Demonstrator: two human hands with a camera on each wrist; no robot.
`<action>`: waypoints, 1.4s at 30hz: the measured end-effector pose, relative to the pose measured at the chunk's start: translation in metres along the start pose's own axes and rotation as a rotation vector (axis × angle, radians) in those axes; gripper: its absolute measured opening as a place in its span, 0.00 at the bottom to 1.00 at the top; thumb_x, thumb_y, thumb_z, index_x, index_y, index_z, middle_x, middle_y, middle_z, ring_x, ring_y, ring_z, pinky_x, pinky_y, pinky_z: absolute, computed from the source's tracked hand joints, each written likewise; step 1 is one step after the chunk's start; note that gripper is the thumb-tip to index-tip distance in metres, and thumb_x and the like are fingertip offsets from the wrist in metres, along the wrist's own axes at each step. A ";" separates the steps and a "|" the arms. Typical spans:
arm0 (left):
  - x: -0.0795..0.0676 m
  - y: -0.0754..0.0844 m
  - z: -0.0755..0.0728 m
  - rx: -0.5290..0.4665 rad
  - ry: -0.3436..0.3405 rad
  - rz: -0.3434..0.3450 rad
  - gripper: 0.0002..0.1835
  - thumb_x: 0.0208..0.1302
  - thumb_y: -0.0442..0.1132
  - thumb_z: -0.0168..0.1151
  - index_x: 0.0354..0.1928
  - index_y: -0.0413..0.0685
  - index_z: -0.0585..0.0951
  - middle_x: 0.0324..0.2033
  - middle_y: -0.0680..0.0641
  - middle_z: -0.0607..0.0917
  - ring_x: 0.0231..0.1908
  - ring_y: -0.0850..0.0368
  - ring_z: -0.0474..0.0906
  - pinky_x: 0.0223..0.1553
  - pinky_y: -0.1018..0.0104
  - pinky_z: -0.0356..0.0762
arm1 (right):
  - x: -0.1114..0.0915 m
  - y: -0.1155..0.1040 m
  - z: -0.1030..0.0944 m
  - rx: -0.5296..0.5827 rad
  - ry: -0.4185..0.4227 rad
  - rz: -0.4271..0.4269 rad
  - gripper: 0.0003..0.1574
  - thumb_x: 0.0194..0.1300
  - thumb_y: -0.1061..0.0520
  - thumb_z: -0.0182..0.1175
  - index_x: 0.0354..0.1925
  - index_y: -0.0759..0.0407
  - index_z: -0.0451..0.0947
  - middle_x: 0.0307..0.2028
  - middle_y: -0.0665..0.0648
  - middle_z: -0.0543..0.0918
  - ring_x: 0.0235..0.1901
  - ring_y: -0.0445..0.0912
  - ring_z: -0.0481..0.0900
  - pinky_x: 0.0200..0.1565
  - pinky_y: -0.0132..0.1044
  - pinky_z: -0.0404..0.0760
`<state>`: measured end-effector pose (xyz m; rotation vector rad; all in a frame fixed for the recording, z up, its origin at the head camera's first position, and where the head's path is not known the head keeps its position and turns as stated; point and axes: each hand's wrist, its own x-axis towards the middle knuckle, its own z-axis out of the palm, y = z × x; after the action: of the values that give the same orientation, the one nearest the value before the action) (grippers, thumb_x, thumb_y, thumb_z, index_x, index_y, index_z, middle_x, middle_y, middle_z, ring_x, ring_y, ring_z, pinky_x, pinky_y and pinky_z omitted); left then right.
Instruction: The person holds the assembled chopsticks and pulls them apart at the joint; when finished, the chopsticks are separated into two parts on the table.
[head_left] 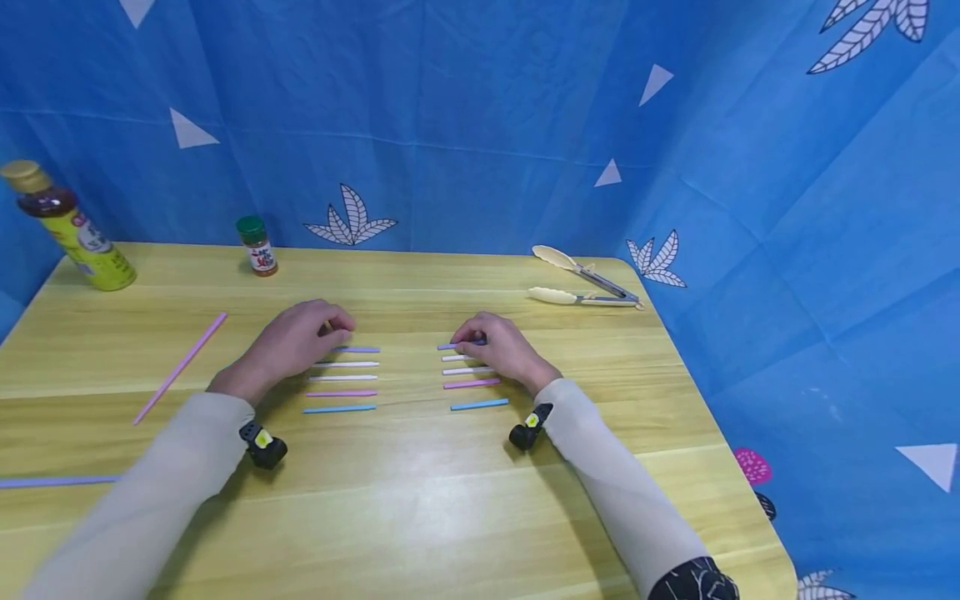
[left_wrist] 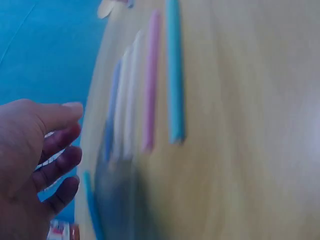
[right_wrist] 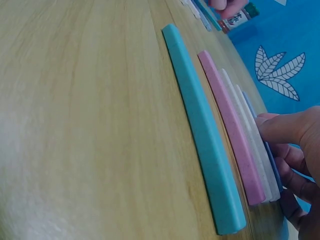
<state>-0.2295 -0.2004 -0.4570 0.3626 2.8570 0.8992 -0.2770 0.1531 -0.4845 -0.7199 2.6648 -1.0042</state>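
Two columns of short coloured sticks lie side by side on the wooden table. My left hand (head_left: 303, 333) hovers at the far end of the left column, by a purple stick (head_left: 360, 350), thumb and fingers apart with nothing between them. A teal stick (left_wrist: 92, 205) lies below that hand in the left wrist view. Nearer in this column are white, pink (head_left: 342, 393) and blue (head_left: 340, 409) sticks. My right hand (head_left: 502, 346) pinches the purple stick (head_left: 447, 346) farthest back in the right column. Two white sticks, a pink stick (right_wrist: 232, 125) and a teal stick (right_wrist: 202, 130) lie beside it.
A longer pink stick (head_left: 180, 367) and a longer purple stick (head_left: 60, 482) lie at left. Along the back stand a yellow-labelled bottle (head_left: 82, 237) and a green-capped jar (head_left: 258, 247). Tongs (head_left: 592, 287) lie at back right. A blue curtain (head_left: 465, 125) hangs behind.
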 end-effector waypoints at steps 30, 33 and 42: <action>-0.048 -0.050 -0.027 0.057 0.130 -0.081 0.11 0.81 0.35 0.61 0.56 0.35 0.85 0.51 0.32 0.86 0.50 0.37 0.78 0.54 0.36 0.73 | 0.000 0.000 0.001 0.028 -0.001 -0.002 0.07 0.78 0.54 0.68 0.50 0.51 0.91 0.46 0.52 0.87 0.43 0.46 0.79 0.49 0.42 0.79; -0.049 -0.038 -0.025 0.053 0.148 -0.045 0.11 0.81 0.35 0.62 0.56 0.36 0.85 0.50 0.33 0.87 0.49 0.38 0.80 0.53 0.38 0.74 | -0.001 0.000 0.001 0.035 0.020 -0.007 0.09 0.78 0.53 0.69 0.52 0.51 0.90 0.48 0.52 0.87 0.45 0.46 0.80 0.51 0.42 0.79; -0.052 0.019 -0.018 0.036 0.150 0.062 0.09 0.80 0.36 0.64 0.55 0.42 0.87 0.48 0.41 0.88 0.46 0.46 0.83 0.47 0.49 0.80 | -0.011 -0.024 -0.005 0.113 0.099 -0.101 0.25 0.80 0.47 0.66 0.66 0.58 0.83 0.61 0.56 0.86 0.60 0.52 0.82 0.64 0.52 0.81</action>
<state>-0.1797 -0.2088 -0.4295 0.4058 3.0177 0.9245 -0.2606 0.1458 -0.4642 -0.8075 2.6513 -1.2357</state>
